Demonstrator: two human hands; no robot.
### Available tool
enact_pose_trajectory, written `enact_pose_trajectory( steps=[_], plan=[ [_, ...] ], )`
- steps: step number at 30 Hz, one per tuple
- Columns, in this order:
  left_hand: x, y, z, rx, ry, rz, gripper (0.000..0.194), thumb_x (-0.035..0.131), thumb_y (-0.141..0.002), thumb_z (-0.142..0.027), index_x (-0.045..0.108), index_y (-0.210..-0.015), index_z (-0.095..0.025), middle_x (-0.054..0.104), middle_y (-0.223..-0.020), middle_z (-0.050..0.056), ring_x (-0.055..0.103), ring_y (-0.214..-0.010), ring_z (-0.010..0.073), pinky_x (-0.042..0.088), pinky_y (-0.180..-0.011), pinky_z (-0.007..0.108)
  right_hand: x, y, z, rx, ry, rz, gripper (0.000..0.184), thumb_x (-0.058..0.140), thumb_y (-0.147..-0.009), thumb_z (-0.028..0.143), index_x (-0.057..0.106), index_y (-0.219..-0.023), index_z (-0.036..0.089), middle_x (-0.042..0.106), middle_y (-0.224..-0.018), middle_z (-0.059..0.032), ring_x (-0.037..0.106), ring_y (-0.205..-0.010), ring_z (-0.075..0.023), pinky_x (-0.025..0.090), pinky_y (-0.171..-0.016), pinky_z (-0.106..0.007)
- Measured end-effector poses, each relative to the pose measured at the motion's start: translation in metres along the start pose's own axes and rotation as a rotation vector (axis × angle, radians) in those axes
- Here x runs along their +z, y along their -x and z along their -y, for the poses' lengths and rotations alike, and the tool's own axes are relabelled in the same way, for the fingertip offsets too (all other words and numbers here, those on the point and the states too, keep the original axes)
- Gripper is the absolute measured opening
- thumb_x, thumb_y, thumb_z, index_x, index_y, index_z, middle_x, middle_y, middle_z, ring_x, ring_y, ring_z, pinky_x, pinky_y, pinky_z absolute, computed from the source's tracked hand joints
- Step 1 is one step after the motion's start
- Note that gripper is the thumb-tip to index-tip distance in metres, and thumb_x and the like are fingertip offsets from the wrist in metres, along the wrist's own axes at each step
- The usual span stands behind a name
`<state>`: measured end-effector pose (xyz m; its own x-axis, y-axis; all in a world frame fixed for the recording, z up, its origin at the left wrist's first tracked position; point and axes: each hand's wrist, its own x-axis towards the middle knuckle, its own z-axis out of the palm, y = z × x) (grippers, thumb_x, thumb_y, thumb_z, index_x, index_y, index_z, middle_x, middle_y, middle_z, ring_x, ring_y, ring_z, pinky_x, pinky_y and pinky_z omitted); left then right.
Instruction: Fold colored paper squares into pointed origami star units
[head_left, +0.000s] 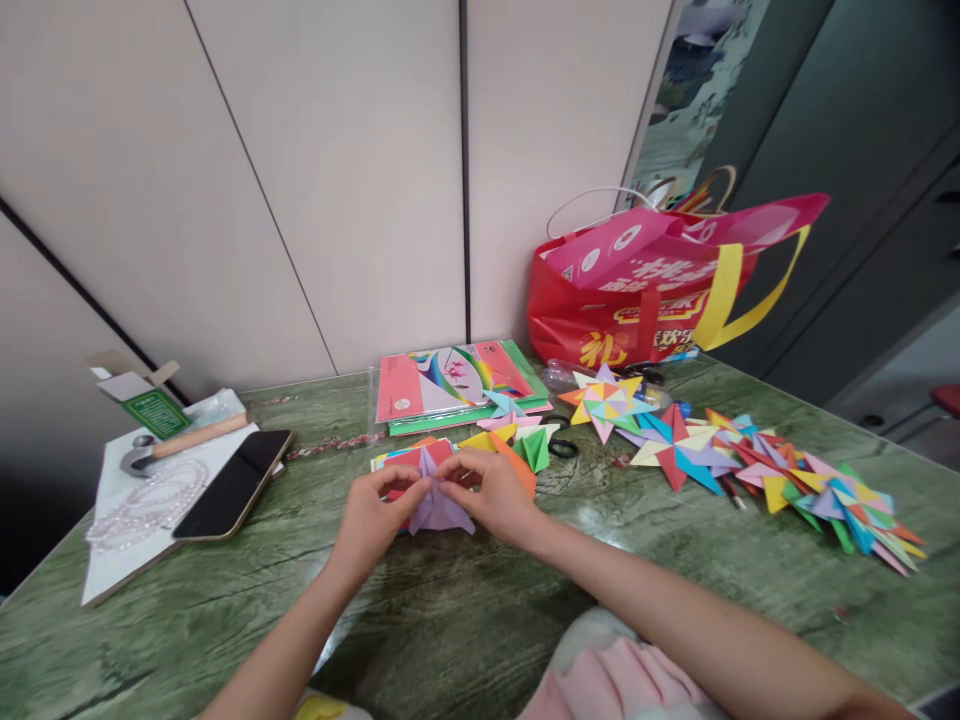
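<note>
A piece of purple origami paper [441, 512], partly folded to a point at its top, is pinched between both my hands. My left hand [380, 505] grips its left side with thumb and forefinger. From the right, my right hand [486, 487] pinches it near the middle, the thumbs almost touching. Just behind lies a stack of coloured paper sheets [401, 457], red on top. Folded pieces in yellow, blue, orange and green [534, 450] sit beyond my right hand, partly hidden by it.
A pack of coloured paper [457, 382] lies against the wall. Several finished paper stars [679, 447] spread to the right, before a red bag [637, 290]. Black scissors [564, 448] lie by the folded pieces. On the left are a phone [234, 487], a hammer [191, 440] and beads [150, 503].
</note>
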<state>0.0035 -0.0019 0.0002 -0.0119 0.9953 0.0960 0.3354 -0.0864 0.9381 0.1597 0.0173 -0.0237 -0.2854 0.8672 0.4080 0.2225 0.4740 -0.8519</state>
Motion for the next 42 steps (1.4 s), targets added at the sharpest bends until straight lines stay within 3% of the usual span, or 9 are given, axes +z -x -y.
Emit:
enact_pose_trajectory(
  steps=[6,15,25,29,36,42],
  plan=[
    [0.0005,0.0018,-0.0020,-0.140,0.109,0.002,0.026,0.067,-0.058,-0.038,0.065,-0.064,-0.013,0.058,-0.052,-0.003,0.049,-0.044,0.0097,0.042,-0.045,0.021,0.0002,-0.0013,0.0000,0.061,-0.041,-0.013,0.009,0.056,-0.073,0.017,0.064,-0.076,0.018,0.065,-0.075,-0.0021,0.059,-0.070,-0.0129,0.046,-0.062,-0.023],
    [-0.0003,-0.0024,0.0064,-0.080,0.166,-0.043,0.021,0.069,-0.056,-0.028,0.066,-0.070,-0.013,0.066,-0.069,0.002,0.058,-0.065,0.0147,0.045,-0.063,0.024,0.0015,-0.0007,-0.0044,0.101,-0.112,0.009,0.010,0.060,-0.068,0.018,0.063,-0.077,0.017,0.064,-0.072,-0.0008,0.058,-0.066,-0.0121,0.046,-0.060,-0.023],
    [0.0015,-0.0009,0.0018,-0.110,0.194,-0.055,0.022,0.071,-0.056,-0.033,0.069,-0.068,-0.014,0.067,-0.067,0.002,0.056,-0.063,0.0144,0.043,-0.061,0.023,0.0000,-0.0006,-0.0005,0.043,-0.069,0.009,0.009,0.058,-0.072,0.019,0.066,-0.075,0.018,0.065,-0.076,-0.0023,0.058,-0.072,-0.0140,0.044,-0.064,-0.025],
    [0.0017,-0.0013,0.0011,-0.104,0.205,-0.057,0.022,0.071,-0.056,-0.034,0.069,-0.064,-0.013,0.064,-0.061,0.001,0.052,-0.057,0.0121,0.040,-0.055,0.021,0.0017,-0.0006,-0.0035,0.119,-0.157,0.017,0.006,0.060,-0.068,0.019,0.061,-0.073,0.017,0.062,-0.071,-0.0009,0.057,-0.067,-0.0127,0.045,-0.061,-0.024],
    [0.0021,-0.0006,0.0002,-0.096,0.232,-0.043,0.021,0.070,-0.058,-0.032,0.068,-0.069,-0.014,0.065,-0.066,0.001,0.052,-0.058,0.0113,0.040,-0.055,0.020,0.0018,-0.0030,-0.0040,0.227,-0.345,0.029,0.033,0.064,-0.061,0.017,0.054,-0.092,0.018,0.058,-0.069,0.0022,0.055,-0.062,-0.0107,0.046,-0.059,-0.024],
    [0.0017,0.0001,-0.0011,-0.092,0.246,-0.017,0.021,0.070,-0.058,-0.029,0.068,-0.073,-0.015,0.068,-0.074,0.003,0.057,-0.069,0.0148,0.043,-0.062,0.023,0.0013,-0.0027,-0.0006,0.166,-0.330,0.096,0.016,0.060,-0.065,0.016,0.059,-0.081,0.017,0.060,-0.071,0.0007,0.055,-0.064,-0.0112,0.045,-0.060,-0.024]
  ],
)
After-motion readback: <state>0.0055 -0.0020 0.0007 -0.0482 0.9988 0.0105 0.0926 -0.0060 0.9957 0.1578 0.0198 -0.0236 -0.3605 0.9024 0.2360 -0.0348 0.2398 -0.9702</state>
